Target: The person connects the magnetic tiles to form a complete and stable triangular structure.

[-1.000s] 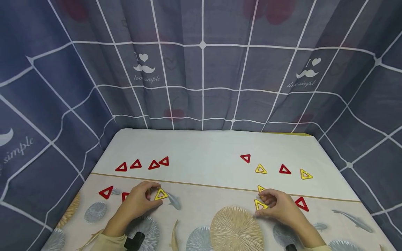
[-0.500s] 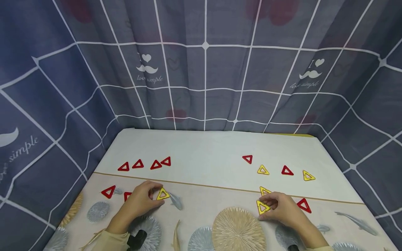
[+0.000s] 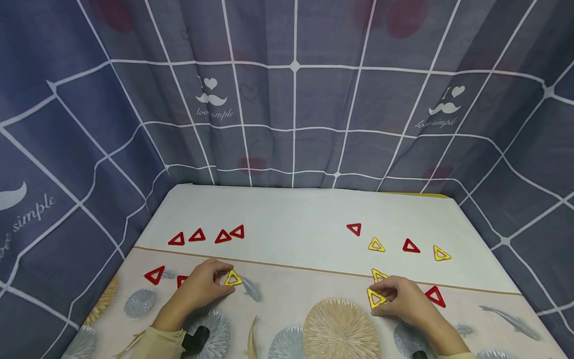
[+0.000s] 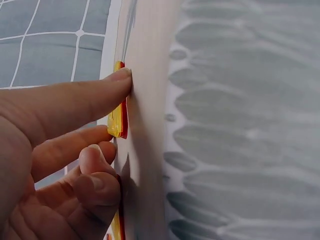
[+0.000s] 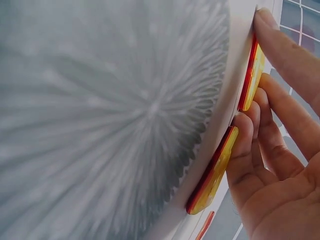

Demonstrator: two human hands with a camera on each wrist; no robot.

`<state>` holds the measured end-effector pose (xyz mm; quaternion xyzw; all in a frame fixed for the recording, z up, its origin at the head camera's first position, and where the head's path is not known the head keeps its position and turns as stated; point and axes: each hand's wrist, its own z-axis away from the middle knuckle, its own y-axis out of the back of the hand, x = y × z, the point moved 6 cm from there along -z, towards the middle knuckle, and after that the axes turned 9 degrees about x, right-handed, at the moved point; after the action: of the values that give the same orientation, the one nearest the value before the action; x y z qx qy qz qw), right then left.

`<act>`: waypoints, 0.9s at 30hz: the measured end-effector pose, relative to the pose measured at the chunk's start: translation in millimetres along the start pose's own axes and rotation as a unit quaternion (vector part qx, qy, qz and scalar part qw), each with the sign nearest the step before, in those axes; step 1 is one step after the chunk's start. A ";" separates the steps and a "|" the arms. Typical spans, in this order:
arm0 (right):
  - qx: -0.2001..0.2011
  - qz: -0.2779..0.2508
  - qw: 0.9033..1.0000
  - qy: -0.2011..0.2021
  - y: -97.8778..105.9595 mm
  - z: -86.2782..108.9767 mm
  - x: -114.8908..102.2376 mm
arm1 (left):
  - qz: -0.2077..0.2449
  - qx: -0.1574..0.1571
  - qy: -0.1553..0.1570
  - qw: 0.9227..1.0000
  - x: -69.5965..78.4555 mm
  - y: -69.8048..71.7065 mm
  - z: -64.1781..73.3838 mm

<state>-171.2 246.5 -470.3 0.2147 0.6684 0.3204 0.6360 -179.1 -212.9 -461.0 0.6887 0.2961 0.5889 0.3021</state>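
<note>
A hollow yellow triangle [image 3: 229, 284] is held between the thumb and forefinger of my left hand [image 3: 203, 283]. In the left wrist view its edge shows yellow over red. Partly hidden behind that hand lies a red triangle [image 3: 179, 281], with another red triangle [image 3: 160, 275] farther left. My right hand [image 3: 400, 299] grips a second yellow triangle [image 3: 370, 298] by thumb and fingertips, also with a red underside in the right wrist view. Just beyond its fingers lies a further yellow triangle [image 3: 374, 273], partly covered. To its right is a red triangle [image 3: 441, 296].
Several red triangles [image 3: 177, 244] lie on the white far strip [image 3: 291, 214] at left. At right on the strip are red triangles [image 3: 411, 250] and yellow triangles [image 3: 376, 250]. A grid-patterned curtain [image 3: 269, 99] surrounds the table, whose cloth [image 3: 287, 294] has printed fish and discs.
The right hand's triangle has turned slightly between the fingers. The left hand stays nearly still on its triangle. The head view has shifted a little.
</note>
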 end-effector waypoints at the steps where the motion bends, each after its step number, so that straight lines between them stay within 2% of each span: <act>1: 0.001 0.001 1.000 -0.002 -0.1 0.1 0.0 | 0.002 -0.001 -0.001 1.000 -0.1 -0.2 0.0; 9: -0.001 0.003 1.000 -0.011 -0.8 0.5 -0.3 | 0.010 -0.004 -0.004 1.000 -0.5 -1.3 0.2; 14: 0.002 0.009 1.000 -0.023 -0.6 0.8 -1.0 | 0.019 -0.004 -0.022 1.000 3.3 0.3 1.2; 27: 0.013 0.026 0.999 -0.041 -1.0 0.6 -2.7 | 0.081 -0.008 -0.030 0.996 13.6 -1.8 1.2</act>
<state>-170.2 244.0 -469.1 0.2531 0.6403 0.3195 0.6511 -176.2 -201.5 -454.0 0.7252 0.2258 0.5928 0.2677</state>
